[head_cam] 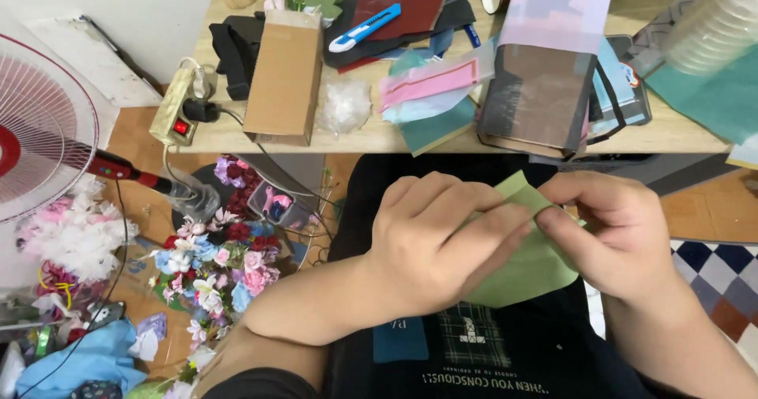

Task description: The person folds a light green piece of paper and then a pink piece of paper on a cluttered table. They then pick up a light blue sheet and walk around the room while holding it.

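Green paper (530,269) partly under fingers (482,233)

Open room over the lap below the table edge (371,140); cardboard box (284,75) and paper scraps (430,103) crowd the tabletop

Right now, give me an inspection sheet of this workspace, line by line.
Surface: wooden table, crowded.
Job's things: green paper sheet, pinched over the lap.
Clutter: cardboard box, blue utility knife, pink and teal paper scraps, dark notebook.
Grippers: left hand and right hand both grip the sheet.
Cables: power strip with black cord trailing down.
Surroundings: fan, artificial flowers on the floor.
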